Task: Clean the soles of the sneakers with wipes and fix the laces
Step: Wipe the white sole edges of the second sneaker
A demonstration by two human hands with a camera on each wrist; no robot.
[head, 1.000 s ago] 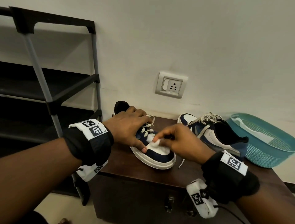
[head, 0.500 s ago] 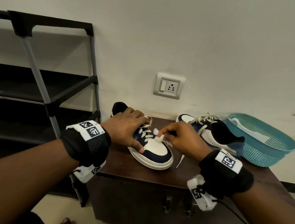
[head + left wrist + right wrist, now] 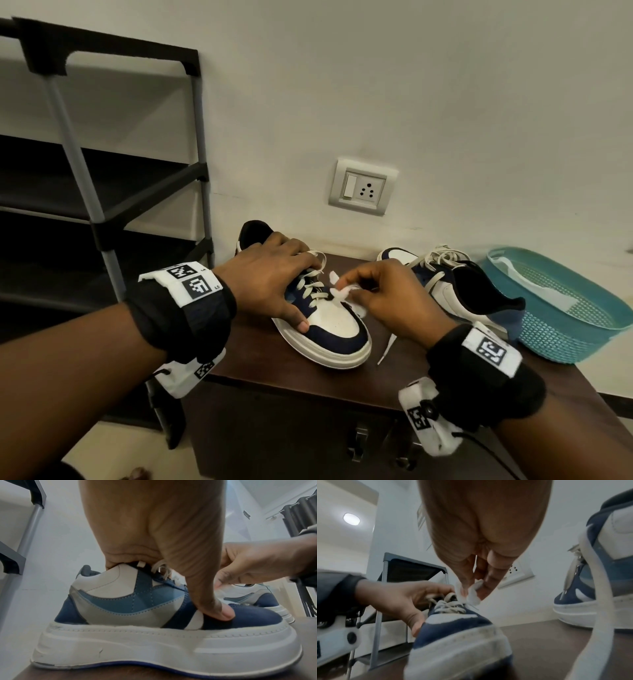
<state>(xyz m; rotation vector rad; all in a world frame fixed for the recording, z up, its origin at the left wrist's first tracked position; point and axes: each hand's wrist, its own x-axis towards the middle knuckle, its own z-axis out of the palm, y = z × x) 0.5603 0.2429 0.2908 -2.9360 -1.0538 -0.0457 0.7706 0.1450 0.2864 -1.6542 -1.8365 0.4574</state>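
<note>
A navy and white sneaker [image 3: 337, 329] [image 3: 154, 615] [image 3: 453, 626] with a thick white sole stands upright on the dark wooden cabinet top [image 3: 260, 356]. My left hand [image 3: 270, 284] [image 3: 163, 547] grips it from above, thumb on the toe side, fingers over the laces [image 3: 310, 284]. My right hand [image 3: 380, 294] [image 3: 476, 574] pinches a small crumpled white wipe [image 3: 344, 291] [image 3: 473, 593] just above the lower laces. The second sneaker [image 3: 455, 294] [image 3: 599, 568] stands to the right, its laces loose.
A teal plastic basket [image 3: 568, 315] sits at the cabinet's right end, holding a white piece. A black and grey shoe rack [image 3: 102, 205] stands to the left. A wall socket [image 3: 361, 186] is behind the shoes. One loose lace end [image 3: 387, 347] trails on the cabinet top.
My right hand has lifted the wipe from the white toe cap up toward the laces. The left hand keeps its hold on the sneaker.
</note>
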